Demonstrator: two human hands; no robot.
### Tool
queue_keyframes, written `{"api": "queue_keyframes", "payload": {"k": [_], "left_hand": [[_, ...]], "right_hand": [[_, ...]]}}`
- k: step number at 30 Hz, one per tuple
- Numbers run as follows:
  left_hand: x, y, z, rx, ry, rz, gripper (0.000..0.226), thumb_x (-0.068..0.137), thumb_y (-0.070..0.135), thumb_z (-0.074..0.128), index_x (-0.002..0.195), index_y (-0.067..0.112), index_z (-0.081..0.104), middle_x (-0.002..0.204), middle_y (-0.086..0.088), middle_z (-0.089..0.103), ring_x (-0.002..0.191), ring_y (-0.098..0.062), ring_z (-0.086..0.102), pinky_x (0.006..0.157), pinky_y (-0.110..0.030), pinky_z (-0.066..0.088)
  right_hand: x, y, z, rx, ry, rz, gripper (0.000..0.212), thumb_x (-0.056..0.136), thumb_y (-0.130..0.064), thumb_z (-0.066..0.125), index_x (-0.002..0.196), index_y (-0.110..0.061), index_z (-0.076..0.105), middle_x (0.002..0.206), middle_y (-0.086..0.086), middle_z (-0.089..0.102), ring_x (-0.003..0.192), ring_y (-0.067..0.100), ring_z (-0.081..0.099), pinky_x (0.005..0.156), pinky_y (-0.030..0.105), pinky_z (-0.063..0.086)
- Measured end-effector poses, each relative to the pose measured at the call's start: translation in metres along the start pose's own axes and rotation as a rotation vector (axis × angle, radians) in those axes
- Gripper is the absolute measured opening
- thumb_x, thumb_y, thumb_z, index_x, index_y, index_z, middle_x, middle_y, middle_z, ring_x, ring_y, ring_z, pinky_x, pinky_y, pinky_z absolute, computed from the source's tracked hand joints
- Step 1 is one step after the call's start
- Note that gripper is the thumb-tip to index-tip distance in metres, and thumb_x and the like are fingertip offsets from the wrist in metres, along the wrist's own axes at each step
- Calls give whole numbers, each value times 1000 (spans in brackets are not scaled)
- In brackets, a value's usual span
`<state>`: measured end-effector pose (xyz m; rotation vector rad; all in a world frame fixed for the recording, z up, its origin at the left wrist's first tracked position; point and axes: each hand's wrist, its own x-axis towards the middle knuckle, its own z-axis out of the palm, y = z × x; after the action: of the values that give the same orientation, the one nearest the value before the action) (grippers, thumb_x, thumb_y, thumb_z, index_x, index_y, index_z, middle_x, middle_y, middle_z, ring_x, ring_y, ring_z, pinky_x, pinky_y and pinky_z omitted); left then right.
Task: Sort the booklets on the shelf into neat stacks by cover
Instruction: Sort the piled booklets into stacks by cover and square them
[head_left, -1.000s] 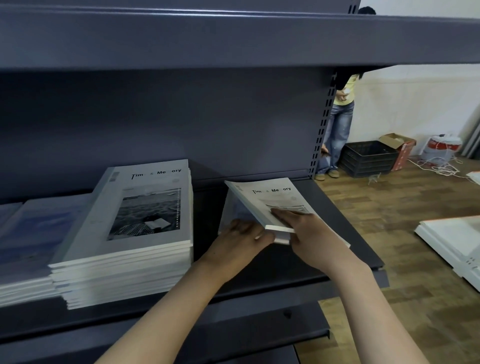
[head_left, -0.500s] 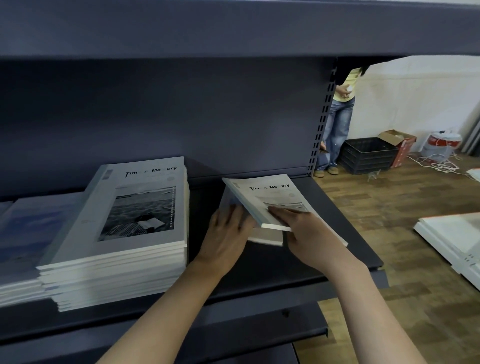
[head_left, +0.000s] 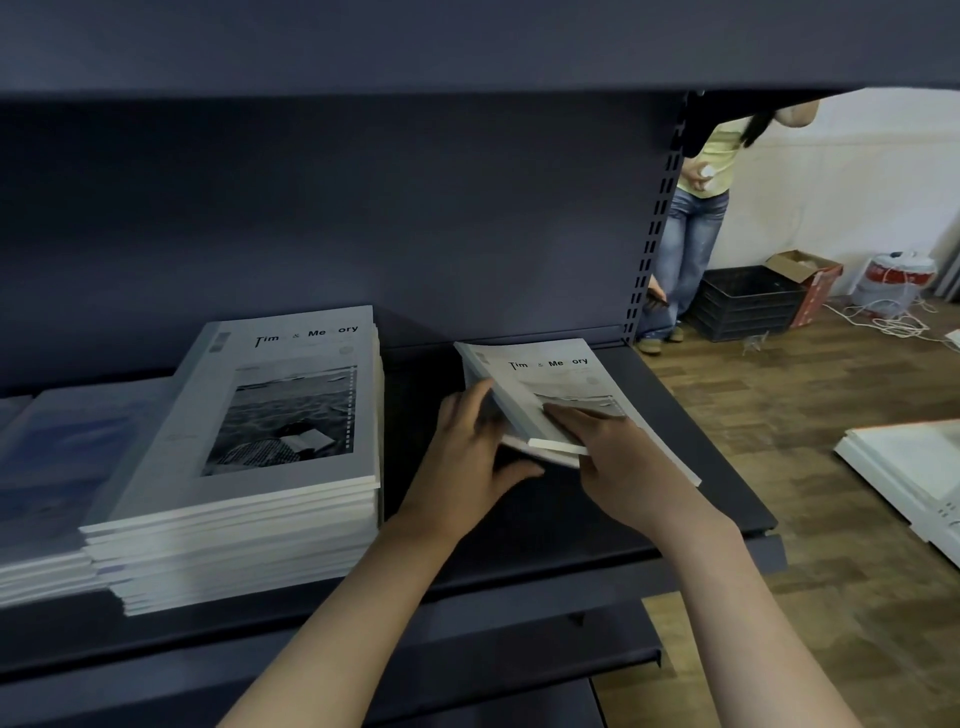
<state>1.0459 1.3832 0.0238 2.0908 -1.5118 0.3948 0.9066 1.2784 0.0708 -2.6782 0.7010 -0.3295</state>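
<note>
A small pile of white "Time & Memory" booklets (head_left: 550, 376) sits tilted on the right part of the dark shelf (head_left: 717, 499). My right hand (head_left: 618, 457) grips its near corner, fingers flat on the top cover and thumb at the edge. My left hand (head_left: 467, 441) presses straight fingers against the pile's left side. A tall stack of the same booklets (head_left: 270, 431) stands to the left. Beside it lies a lower stack with blue covers (head_left: 57, 467).
The shelf above (head_left: 467, 47) hangs low over the work space. A lower shelf (head_left: 597, 649) juts out beneath. A person in jeans (head_left: 691, 239) stands past the shelf's right end by a black crate (head_left: 748, 301). White boards (head_left: 914, 467) lie on the wooden floor.
My left hand has opened from under the pile's corner and slid up along its left side. The right hand keeps its hold. The view has dipped slightly.
</note>
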Motion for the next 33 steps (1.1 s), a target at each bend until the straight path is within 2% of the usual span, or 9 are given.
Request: {"api": "queue_keyframes", "payload": {"k": [6, 12, 14, 17, 19, 22, 26, 30, 33], "left_hand": [[8, 3, 15, 332, -34, -112, 49, 46, 16, 87, 93, 13, 73, 126, -11, 50, 92, -26, 50, 72, -34, 51], [30, 23, 24, 399, -119, -294, 74, 35, 28, 89, 97, -7, 70, 96, -18, 70, 78, -25, 69, 77, -32, 56], [35, 28, 21, 361, -130, -270, 57, 43, 17, 86, 91, -10, 70, 90, -22, 70, 73, -28, 70, 72, -33, 58], [46, 37, -2, 318, -60, -204, 27, 65, 5, 51, 76, -2, 75, 76, -17, 70, 72, -28, 69, 70, -34, 58], [54, 42, -27, 285, 18, -163, 17, 58, 1, 63, 71, -5, 72, 69, -18, 68, 70, -32, 69, 60, -37, 58], [57, 47, -67, 342, 142, -217, 18, 65, 0, 65, 82, 1, 72, 88, -17, 68, 90, -33, 65, 69, -35, 56], [40, 41, -121, 265, 141, -335, 47, 88, -3, 35, 131, 13, 47, 140, -7, 42, 131, -26, 33, 100, -35, 37], [8, 17, -171, 277, 293, -407, 68, 85, -12, 36, 142, 24, 35, 150, 2, 30, 138, -20, 26, 106, -35, 30], [-25, -18, -198, 254, 414, -401, 73, 76, -19, 43, 138, 20, 44, 146, -2, 39, 132, -27, 39, 104, -36, 33]], "right_hand": [[-2, -2, -1, -15, 7, 5, 64, 86, 3, 43, 143, -25, 35, 144, -1, 42, 129, 22, 40, 105, 28, 31], [-3, -3, 11, -1, 157, 67, 59, 83, 1, 48, 136, -25, 48, 131, 2, 57, 117, 28, 52, 95, 38, 45], [-6, -3, 10, 11, 215, 84, 62, 82, 3, 48, 136, -26, 48, 130, 1, 58, 114, 27, 55, 94, 36, 46], [-8, -9, 2, 38, 364, 60, 69, 75, 12, 49, 133, -25, 52, 128, 0, 60, 106, 29, 60, 83, 34, 46], [-8, -18, -4, 66, 465, 21, 73, 68, 18, 49, 130, -21, 56, 124, 1, 62, 95, 33, 64, 76, 37, 50], [-8, -30, -17, 94, 582, -14, 77, 63, 19, 50, 128, -22, 57, 125, 1, 61, 97, 30, 65, 77, 38, 52], [-10, -50, -35, 149, 692, -11, 79, 63, 20, 47, 127, -25, 58, 129, -2, 58, 111, 17, 58, 86, 13, 38], [-12, -74, -33, 160, 697, -21, 81, 61, 20, 45, 127, -25, 57, 130, 0, 57, 115, 20, 58, 91, 20, 39], [-11, -96, -23, 134, 713, -28, 82, 59, 21, 46, 127, -23, 57, 129, 2, 58, 113, 17, 57, 89, 10, 31]]}}
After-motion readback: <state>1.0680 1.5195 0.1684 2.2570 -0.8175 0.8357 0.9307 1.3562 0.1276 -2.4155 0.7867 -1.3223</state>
